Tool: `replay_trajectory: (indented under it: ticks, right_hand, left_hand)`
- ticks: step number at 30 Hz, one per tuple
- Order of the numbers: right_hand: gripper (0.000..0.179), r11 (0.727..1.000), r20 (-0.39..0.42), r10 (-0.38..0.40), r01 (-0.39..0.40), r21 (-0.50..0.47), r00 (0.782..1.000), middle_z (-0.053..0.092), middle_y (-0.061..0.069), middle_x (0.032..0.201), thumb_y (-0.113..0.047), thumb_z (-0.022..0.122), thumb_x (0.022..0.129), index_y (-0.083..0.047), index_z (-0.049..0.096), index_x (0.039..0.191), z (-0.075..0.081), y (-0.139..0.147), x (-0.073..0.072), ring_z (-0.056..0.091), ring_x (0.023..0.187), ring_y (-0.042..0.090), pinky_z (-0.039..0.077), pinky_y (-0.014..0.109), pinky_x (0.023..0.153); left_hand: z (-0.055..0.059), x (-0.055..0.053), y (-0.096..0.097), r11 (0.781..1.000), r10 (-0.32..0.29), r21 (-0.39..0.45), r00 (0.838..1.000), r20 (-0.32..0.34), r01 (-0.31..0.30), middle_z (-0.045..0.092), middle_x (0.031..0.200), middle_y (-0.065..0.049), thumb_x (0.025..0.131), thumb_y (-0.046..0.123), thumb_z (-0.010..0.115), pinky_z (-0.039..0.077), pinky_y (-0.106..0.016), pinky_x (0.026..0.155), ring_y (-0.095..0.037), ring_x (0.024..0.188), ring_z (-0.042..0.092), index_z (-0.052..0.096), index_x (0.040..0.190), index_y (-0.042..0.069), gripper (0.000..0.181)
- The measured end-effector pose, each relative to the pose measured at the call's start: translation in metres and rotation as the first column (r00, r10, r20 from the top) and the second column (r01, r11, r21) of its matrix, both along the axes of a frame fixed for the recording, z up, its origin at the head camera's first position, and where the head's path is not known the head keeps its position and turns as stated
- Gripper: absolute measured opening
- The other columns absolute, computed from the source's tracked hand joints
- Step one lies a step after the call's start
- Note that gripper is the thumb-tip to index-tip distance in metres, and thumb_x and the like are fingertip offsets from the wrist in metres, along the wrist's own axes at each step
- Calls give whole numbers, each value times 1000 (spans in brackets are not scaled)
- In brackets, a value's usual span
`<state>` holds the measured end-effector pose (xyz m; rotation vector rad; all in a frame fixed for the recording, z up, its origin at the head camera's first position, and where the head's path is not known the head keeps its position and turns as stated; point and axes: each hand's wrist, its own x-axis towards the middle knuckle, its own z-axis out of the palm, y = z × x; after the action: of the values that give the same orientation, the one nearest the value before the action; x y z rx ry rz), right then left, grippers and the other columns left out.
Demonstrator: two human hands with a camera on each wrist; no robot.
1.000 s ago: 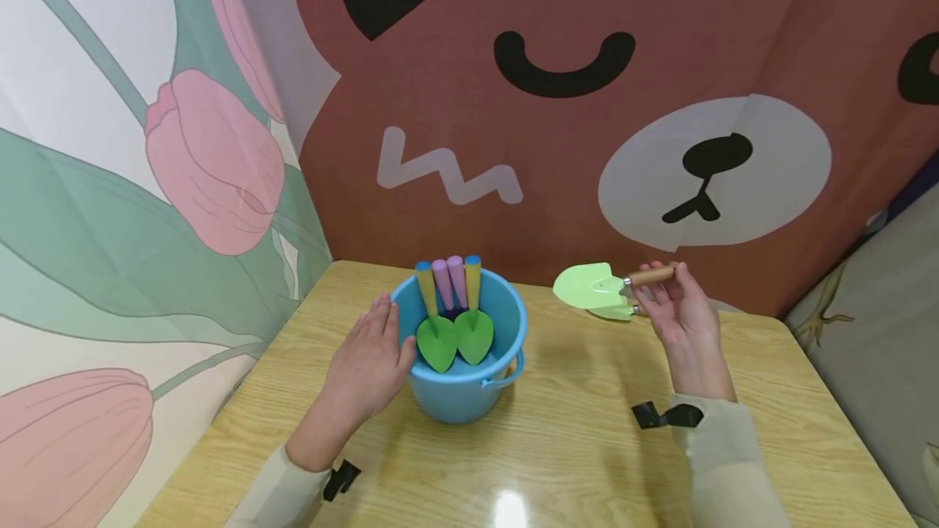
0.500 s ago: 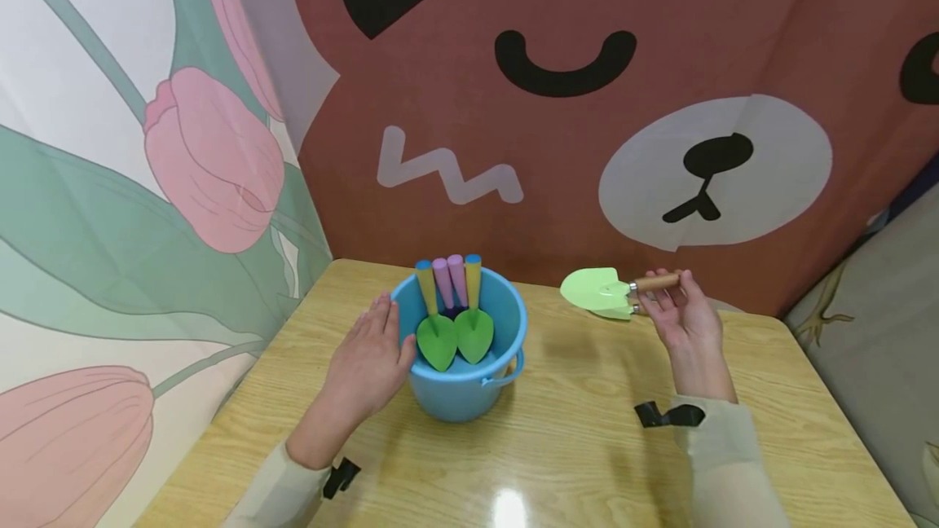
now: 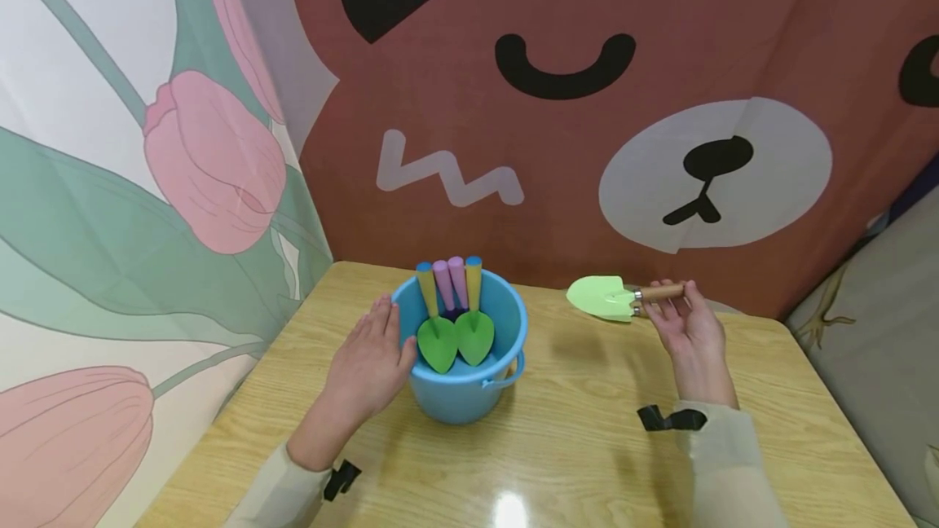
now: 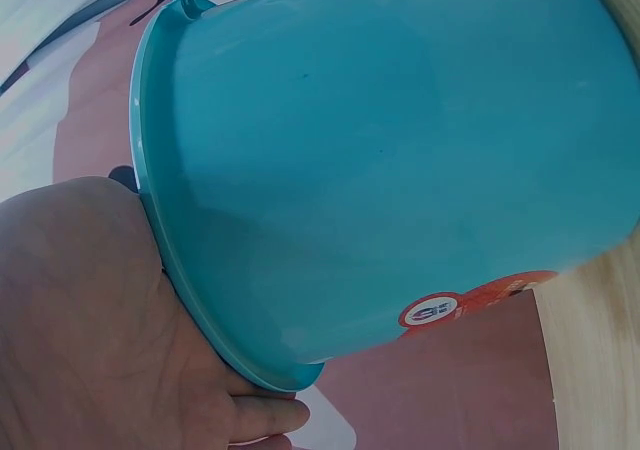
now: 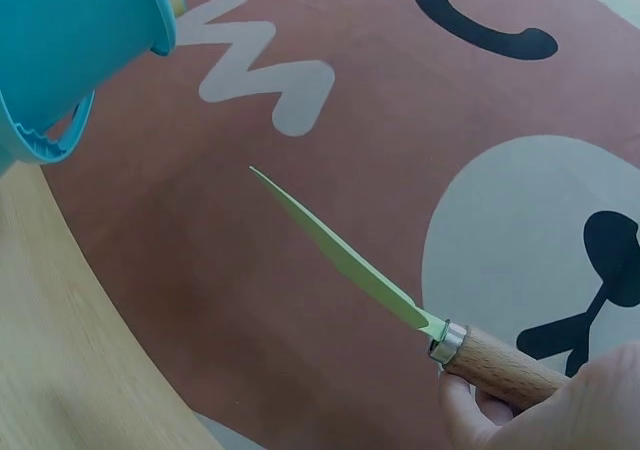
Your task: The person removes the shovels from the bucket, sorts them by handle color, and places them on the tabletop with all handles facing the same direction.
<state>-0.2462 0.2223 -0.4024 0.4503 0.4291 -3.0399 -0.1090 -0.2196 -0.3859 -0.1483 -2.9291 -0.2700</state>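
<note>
A light blue bucket [image 3: 456,399] stands upright on the table, its handle hanging at the right side. Inside lean two green toy trowels [image 3: 436,342] with yellow, blue-tipped handles, and behind them rise two purple handles [image 3: 450,279]. My left hand [image 3: 364,365] rests against the bucket's left rim with straight fingers. Over the table to the right, my right hand [image 3: 689,336] holds light green garden trowels [image 3: 596,297] by their wooden handles; a second metal collar shows just below the first. In the right wrist view the trowel blade [image 5: 340,250] appears edge-on, pointing toward the bucket.
The wooden table [image 3: 572,446] reaches back to a brown bear-print curtain [image 3: 550,186]. A tulip-print cloth [image 3: 213,161] hangs on the left, and a grey cloth [image 3: 873,332] on the right. A red sticker [image 4: 470,302] marks the bucket's side.
My right hand has lowered slightly and shifted a little right, bringing the light green trowels down and level. My left hand and the bucket have stayed in place.
</note>
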Motion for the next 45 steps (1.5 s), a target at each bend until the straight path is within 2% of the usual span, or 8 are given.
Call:
replay_trajectory:
  ticks: [12,22,32,40,45]
  right_hand:
    - [19,999,23,-19,18,37,1000,67,10,107,-21,61,100,-15,58,118,-6,3,1,71,104,28,24,45,119]
    - [26,997,17,-8,7,76,1000,69,12,111,-26,58,101,-6,67,115,-14,7,1,68,113,24,25,44,119]
    - [26,1000,42,-17,16,13,999,68,12,109,-21,57,102,-24,59,128,-22,11,1,69,111,26,21,44,120]
    - [23,1000,60,-19,20,-23,998,66,14,107,-19,56,102,-23,59,125,-29,17,0,71,105,30,20,46,121]
    - [28,1000,78,-17,18,-12,997,65,12,103,-20,54,104,-31,53,129,-33,20,0,71,101,28,29,47,120]
  left_hand:
    - [0,0,0,1000,-3,-5,1000,-1,3,25,163,-27,107,41,36,24,-52,123,-39,153,22,31,153,-11,69]
    - [0,2,-1,1000,-7,2,1000,-13,7,26,162,-28,107,39,37,23,-53,123,-40,153,22,32,152,-12,68]
    - [0,2,-1,1000,-9,7,1000,-18,10,26,162,-28,107,39,38,24,-53,123,-40,152,23,32,152,-12,68]
    - [1,2,0,1000,-8,7,1000,0,8,25,163,-27,107,38,38,24,-53,123,-40,153,21,31,153,-12,68]
    - [1,2,1,1000,-8,7,1000,-4,8,25,163,-27,107,38,38,24,-53,123,-40,153,21,31,153,-12,68]
